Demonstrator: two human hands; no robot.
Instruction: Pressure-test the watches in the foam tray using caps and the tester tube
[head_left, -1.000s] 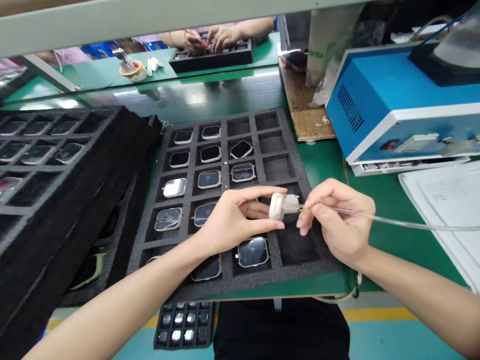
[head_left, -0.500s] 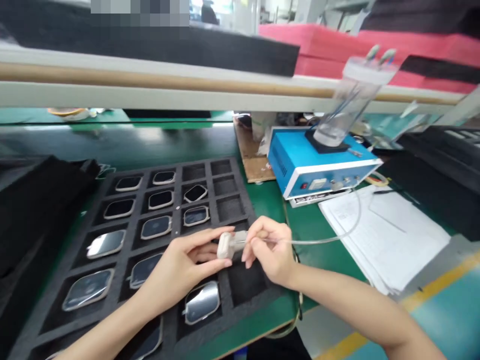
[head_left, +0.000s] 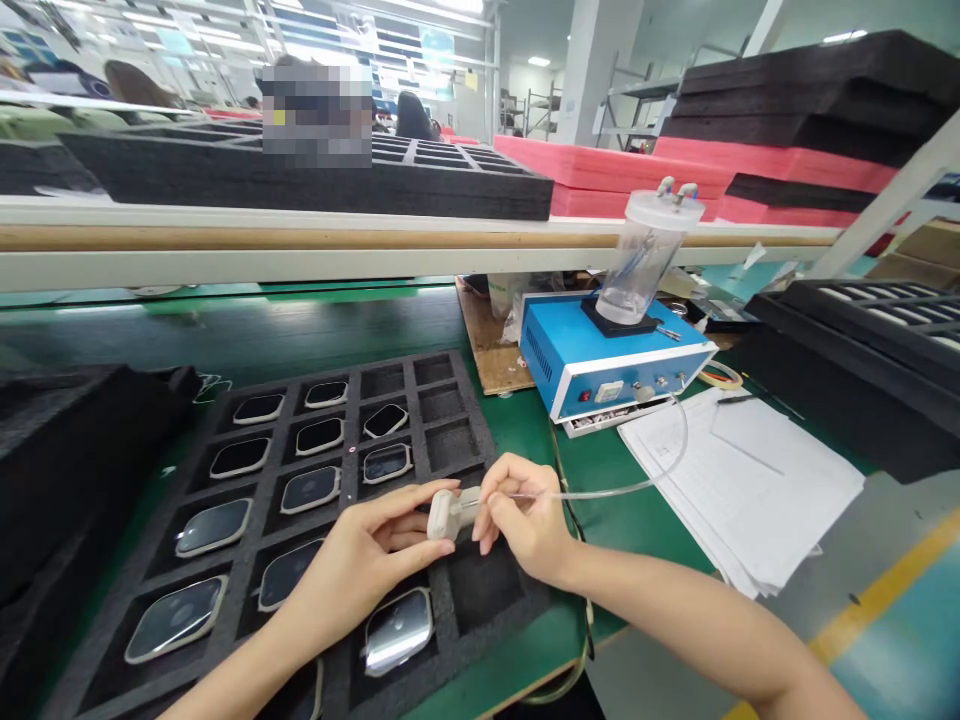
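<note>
My left hand grips a small pale beige watch case between thumb and fingers, tilted edge-on above the tray. From the right, my right hand pinches the end of a clear thin tube close to the case. Whether the tube's tip touches the case is hidden by the fingers. Under both hands lies a black foam tray with square pockets. Several watch bodies with dark glass faces, such as the watch near the front, rest in its pockets.
The tube runs to a blue control box carrying a clear cylinder. Paper sheets lie at right. Black foam stands at left, and a shelf edge crosses above. More foam trays sit far right.
The camera view has tilted up, showing more of the room behind the shelf. Both hands keep the same hold on the watch case and the tube.
</note>
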